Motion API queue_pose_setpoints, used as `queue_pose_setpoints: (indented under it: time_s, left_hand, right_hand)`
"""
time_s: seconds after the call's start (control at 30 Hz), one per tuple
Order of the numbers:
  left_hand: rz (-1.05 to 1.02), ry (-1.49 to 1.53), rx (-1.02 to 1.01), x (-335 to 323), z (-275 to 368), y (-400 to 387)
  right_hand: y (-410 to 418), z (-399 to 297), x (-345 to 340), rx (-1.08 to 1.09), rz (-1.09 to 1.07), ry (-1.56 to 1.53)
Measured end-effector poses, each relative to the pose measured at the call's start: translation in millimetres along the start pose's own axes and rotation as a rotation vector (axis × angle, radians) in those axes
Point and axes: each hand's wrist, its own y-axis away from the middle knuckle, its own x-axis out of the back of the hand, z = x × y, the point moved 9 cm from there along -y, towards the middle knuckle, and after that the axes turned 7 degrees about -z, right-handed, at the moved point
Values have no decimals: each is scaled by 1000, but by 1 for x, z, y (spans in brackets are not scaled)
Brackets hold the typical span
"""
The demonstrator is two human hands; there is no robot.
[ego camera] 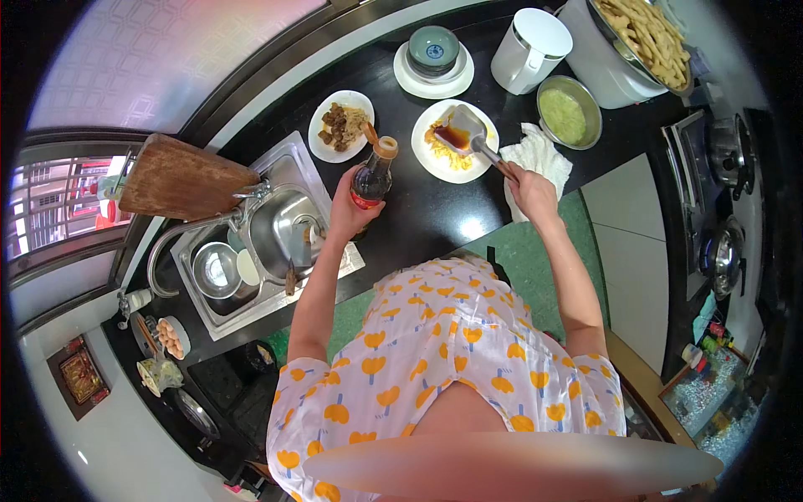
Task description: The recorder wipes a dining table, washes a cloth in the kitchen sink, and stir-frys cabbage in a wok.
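My left hand point(354, 207) grips a glass bottle of dark sauce point(371, 179) with a red label; its orange flip cap stands open. In my right hand point(532, 191) is the wooden handle of a metal spatula point(462, 128), whose blade holds a pool of dark brown sauce. The blade is over a white plate point(433, 164) bearing yellow shredded food. To the left, a second white plate point(321, 144) holds brown chunks and pale shreds. A white cloth point(544, 157) lies beneath and beside my right hand.
Left is a steel sink point(285, 213) with a knife, bowls and a wooden cutting board point(185, 182) behind it. Along the back stand stacked bowls point(434, 49), a white pitcher point(527, 53) and a metal bowl of green food point(568, 116). Cookware sits on a stove point(696, 207) at right.
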Motion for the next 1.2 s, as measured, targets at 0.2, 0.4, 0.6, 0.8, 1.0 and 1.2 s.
queue_pose_setpoints:
  time_s: [0.2,0.4,0.6,0.8,1.0,1.2]
  left_hand:
    - [-15,28,-2,4,-2,4]
    - [-27,-11,-25,3,-3,5]
    - [-59,1,-15,-4,-12,3]
    - [-80,0,-10,-12,-17,1]
    - [-138,-67,21,-21,-12,-7]
    - [-132,-153,8,-26,-13,-11]
  right_hand:
    - [3,9,2,-61,-24,-14]
    - [15,18,25,-93,51,96]
    - [26,37,38,-207,63,278]
    - [43,20,52,-166,72,339]
    - [49,-11,66,-110,100,357]
    - [52,-18,75,-106,185,444]
